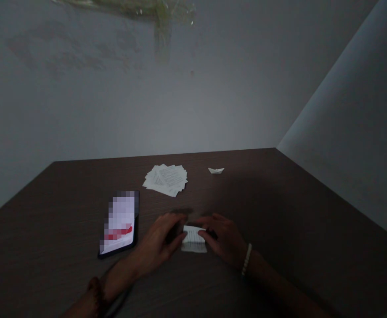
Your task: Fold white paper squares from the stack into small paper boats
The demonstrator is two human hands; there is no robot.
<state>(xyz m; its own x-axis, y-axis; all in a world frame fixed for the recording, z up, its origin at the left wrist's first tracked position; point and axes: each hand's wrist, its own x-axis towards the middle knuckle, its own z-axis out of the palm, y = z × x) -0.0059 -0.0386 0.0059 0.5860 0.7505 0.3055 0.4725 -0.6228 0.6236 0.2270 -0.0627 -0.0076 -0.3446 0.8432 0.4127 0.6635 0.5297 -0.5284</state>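
Observation:
A small sheet of printed paper lies at the front middle of the table, with a crease running across it. My left hand grips the sheet's left edge, thumb near the crease and fingers curled at the far side. On the opposite edge, my right hand has its thumb on the print and its fingers bent beyond the paper; some fingertips are hard to make out in the dim light. A beaded bracelet circles each wrist.
Beyond the hands, a fanned pile of printed sheets rests on the dark wooden table. A small folded paper boat stands farther right. The phone with a lit screen lies left of my left hand. Walls border the table.

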